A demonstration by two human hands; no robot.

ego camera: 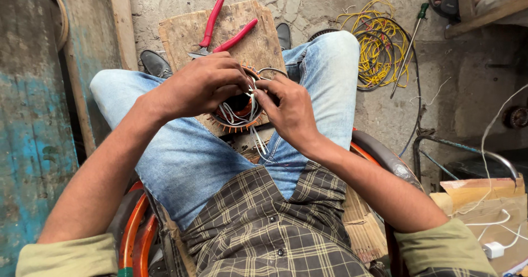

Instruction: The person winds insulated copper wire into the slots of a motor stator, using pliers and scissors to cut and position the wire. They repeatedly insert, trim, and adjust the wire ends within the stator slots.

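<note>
A round motor stator [240, 111] with copper-coloured windings and white lead wires [254, 128] rests between my knees, against a worn wooden board [242, 43]. My left hand [199, 85] lies over the stator's top and left side, fingers curled onto its rim. The fingers of my right hand [289, 110] pinch the white wires at the stator's right edge. Loose wire ends hang down toward my lap. Much of the stator is hidden under both hands.
Red-handled pliers [223, 28] lie on the board beyond my hands. A tangle of yellow and black wire [379, 40] and a green-handled screwdriver [410, 46] lie on the concrete floor at right. Cardboard with a white cable [489, 216] sits lower right. An orange chair frame [135, 230] is beneath me.
</note>
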